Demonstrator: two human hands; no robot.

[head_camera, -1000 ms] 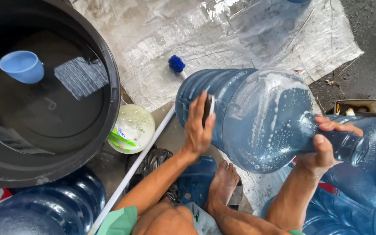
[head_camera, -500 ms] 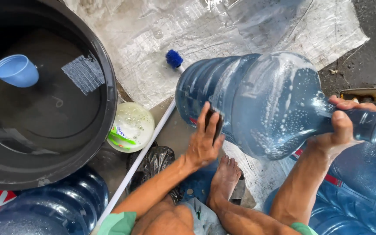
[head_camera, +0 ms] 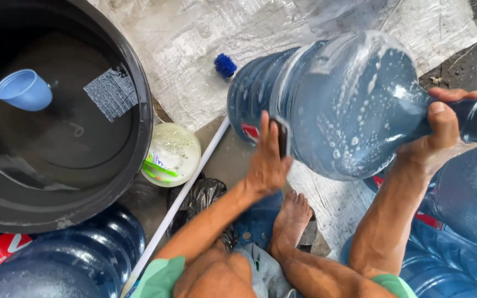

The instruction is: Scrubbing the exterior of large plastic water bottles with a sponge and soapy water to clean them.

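Observation:
A large blue water jug (head_camera: 338,105) lies tilted on its side in front of me, with soapy water and bubbles inside. My left hand (head_camera: 267,157) presses flat against its lower side with a small dark pad under the fingers. My right hand (head_camera: 443,132) grips the jug's neck at the right. My bare foot (head_camera: 291,218) rests below the jug.
A big black tub (head_camera: 133,99) of water at the left holds a floating blue cup (head_camera: 24,89). A white lidded container (head_camera: 171,154), a white pipe (head_camera: 178,204) and a blue brush head (head_camera: 225,65) lie between. More blue jugs stand at bottom left (head_camera: 67,259) and right (head_camera: 459,221).
The jug has tipped and shifted right and up, its neck rising with my right hand. My left hand slid down along the jug's side.

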